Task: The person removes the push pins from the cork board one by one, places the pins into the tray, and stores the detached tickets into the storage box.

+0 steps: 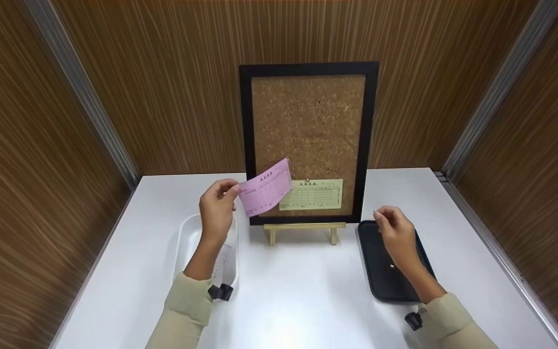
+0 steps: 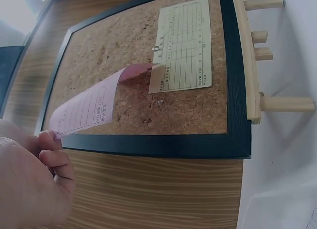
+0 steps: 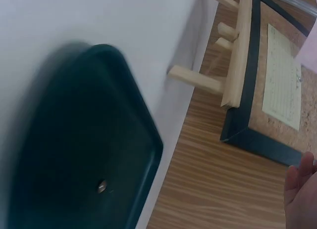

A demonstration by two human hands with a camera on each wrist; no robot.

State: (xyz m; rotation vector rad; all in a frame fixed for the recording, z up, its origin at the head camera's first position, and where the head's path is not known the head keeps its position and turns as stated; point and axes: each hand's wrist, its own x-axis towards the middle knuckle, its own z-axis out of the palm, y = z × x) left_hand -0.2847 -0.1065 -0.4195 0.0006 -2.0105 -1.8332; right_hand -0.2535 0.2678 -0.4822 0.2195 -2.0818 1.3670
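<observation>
A pink printed slip (image 1: 265,188) is pinched at its left edge by my left hand (image 1: 217,206). It curves in front of the framed corkboard (image 1: 310,121), partly overlapping a pale green printed slip (image 1: 315,195). That green slip hangs low on the cork, with a thumbtack (image 2: 156,48) at its top edge. My right hand (image 1: 397,235) is raised over the black tray (image 1: 378,286), its thumb and fingertips together on a tiny metallic thumbtack, mostly hidden by the fingers. Another thumbtack (image 3: 102,186) lies in the tray.
The corkboard leans on a small wooden easel (image 1: 304,226) on the white table (image 1: 288,281). Beneath my left forearm stands a white tray (image 1: 180,242) with a printed slip (image 1: 222,261) inside. Wood-grain panels (image 1: 162,87) enclose the back and sides.
</observation>
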